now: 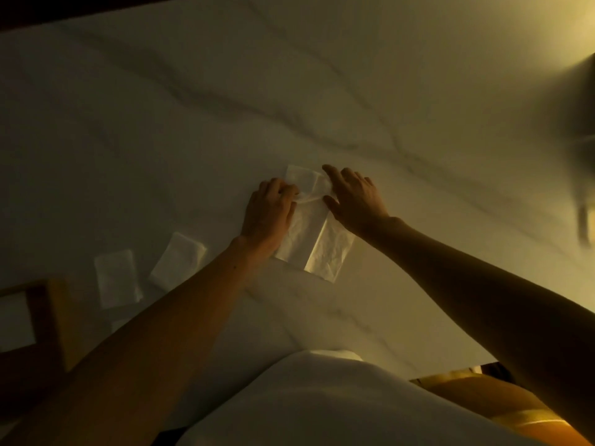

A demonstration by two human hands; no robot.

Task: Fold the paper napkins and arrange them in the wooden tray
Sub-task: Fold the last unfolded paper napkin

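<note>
A white paper napkin (317, 243) lies partly folded on the marble table (289, 101), in the middle of the view. My left hand (269, 214) rests on its left side and pinches a bunched fold near the top. My right hand (355, 197) presses on the napkin's upper right part, fingers spread. Two folded napkins lie to the left: one (117, 278) and another (178, 260). The wooden tray (48, 317) sits at the lower left edge, holding a white napkin (14, 320).
The table's near edge runs under my body at the bottom. A dark, blurred object (579, 101) stands at the right edge, with a small blurred thing (586, 225) below it. A yellow-orange seat (483, 400) shows at the bottom right.
</note>
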